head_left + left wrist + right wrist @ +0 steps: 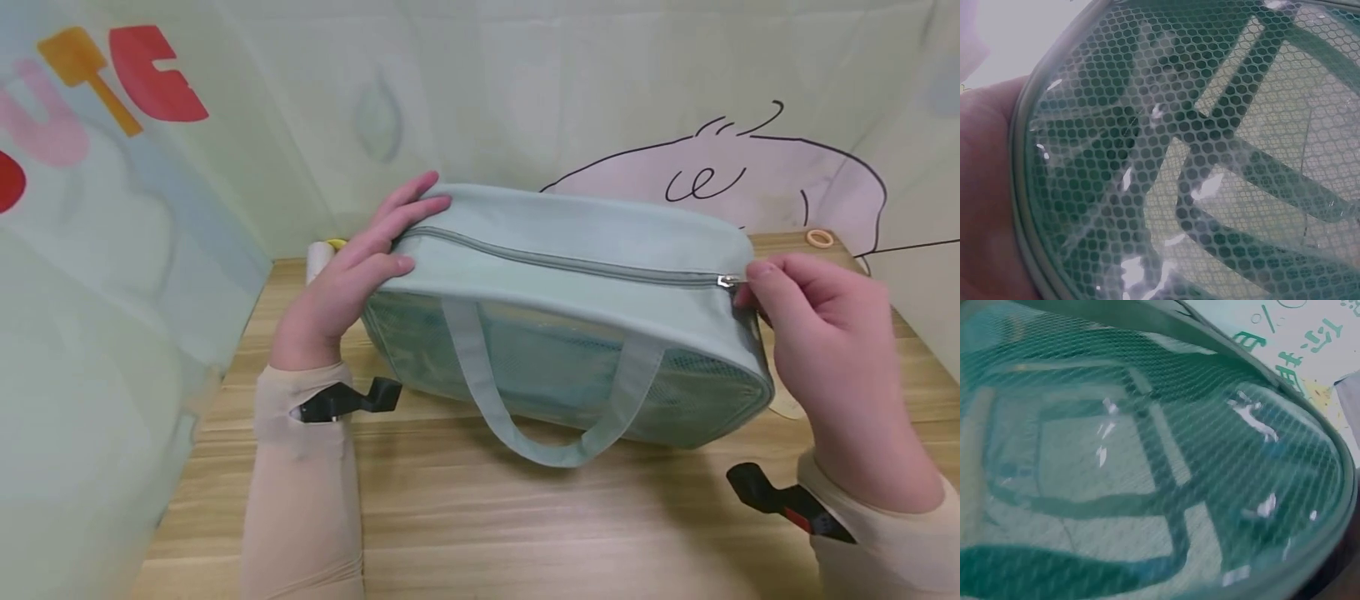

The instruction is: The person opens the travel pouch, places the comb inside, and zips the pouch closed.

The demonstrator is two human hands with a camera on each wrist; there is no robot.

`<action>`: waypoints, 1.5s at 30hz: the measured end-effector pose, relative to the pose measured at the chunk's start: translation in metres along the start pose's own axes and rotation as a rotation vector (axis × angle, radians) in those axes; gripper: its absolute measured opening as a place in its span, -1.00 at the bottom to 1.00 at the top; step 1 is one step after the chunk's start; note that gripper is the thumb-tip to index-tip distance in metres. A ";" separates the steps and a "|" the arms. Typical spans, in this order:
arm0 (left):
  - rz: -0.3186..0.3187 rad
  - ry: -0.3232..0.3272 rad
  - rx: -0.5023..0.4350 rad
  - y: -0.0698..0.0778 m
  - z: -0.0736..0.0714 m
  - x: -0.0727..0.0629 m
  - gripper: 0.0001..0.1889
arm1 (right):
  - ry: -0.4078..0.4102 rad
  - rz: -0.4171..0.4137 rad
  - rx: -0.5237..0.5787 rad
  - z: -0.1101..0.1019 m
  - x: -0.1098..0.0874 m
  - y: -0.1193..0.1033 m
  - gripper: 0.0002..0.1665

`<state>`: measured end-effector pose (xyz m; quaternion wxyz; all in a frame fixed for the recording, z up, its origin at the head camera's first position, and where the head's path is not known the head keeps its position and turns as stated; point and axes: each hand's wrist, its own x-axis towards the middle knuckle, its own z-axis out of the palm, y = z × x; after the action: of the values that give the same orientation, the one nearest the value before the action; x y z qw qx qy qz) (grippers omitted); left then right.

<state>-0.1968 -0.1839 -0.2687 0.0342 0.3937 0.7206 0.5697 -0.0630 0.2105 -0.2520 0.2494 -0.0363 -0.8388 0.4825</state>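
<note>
A pale blue-green zip bag (525,358) with see-through mesh sides lies on the wood-grain table, its zipped top tilted up. The zip (585,265) runs along the top, its teeth meeting along the visible length. My left hand (352,267) holds the bag's left end, thumb on the near side of the zip and fingers on the far side. At the right end, my right hand (832,333) pinches the zip pull (729,281) between thumb and forefinger. A strap handle (495,408) hangs down the front. Both wrist views look through the clear mesh panel (1135,156).
A white roll-like item (318,258) with something yellow stands behind my left hand. A small orange ring (820,239) lies at the back right of the table (487,517). Printed cloth (465,92) hangs behind and to the left.
</note>
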 end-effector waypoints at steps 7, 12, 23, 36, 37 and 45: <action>-0.002 0.004 0.009 -0.001 0.001 -0.001 -0.36 | 0.035 -0.123 -0.165 0.009 0.002 -0.013 -0.65; 0.003 0.004 0.012 0.000 0.000 0.000 -0.37 | -0.014 -0.344 -0.411 0.009 0.004 -0.023 -0.53; 0.016 0.009 0.028 0.000 0.001 0.004 -0.36 | -0.108 -0.443 -0.562 0.014 0.014 -0.037 -0.47; 0.022 -0.002 0.020 -0.003 0.006 0.009 -0.36 | -0.306 -0.380 -0.664 0.007 0.025 -0.035 -0.54; 0.022 -0.002 0.023 -0.003 0.006 0.009 -0.36 | -0.332 -0.363 -0.674 0.006 0.027 -0.035 -0.55; 0.017 0.005 0.066 -0.001 0.008 0.009 -0.37 | -0.276 -0.318 -0.588 0.016 0.028 -0.038 -0.49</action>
<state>-0.1994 -0.1723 -0.2694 0.0145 0.3992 0.7356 0.5471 -0.0882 0.1857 -0.2159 0.1847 0.0896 -0.9627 0.1761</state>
